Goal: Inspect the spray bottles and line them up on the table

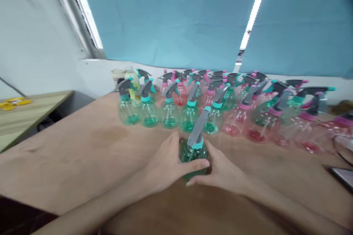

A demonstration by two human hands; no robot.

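Observation:
A green spray bottle [202, 154] with a teal collar and grey trigger head stands at the middle of the table, gripped from both sides. My left hand [172, 161] wraps its left side, with the thumb lying across the front. On the other side my right hand [224, 169] closes round it, its thumb low on the front. The far fingers of both hands are hidden behind the bottle. Just beyond it stands a row of green spray bottles [169, 114], and pink spray bottles [258, 128] continue the row to the right.
The brown wooden table [91, 147] carries more spray bottles packed along the back wall. At the back left stand a pale cup [118, 75] and a yellowish bottle [132, 84]. A dark-edged flat device [343, 176] lies at the right edge. Yellow objects [15, 102] rest on a side table.

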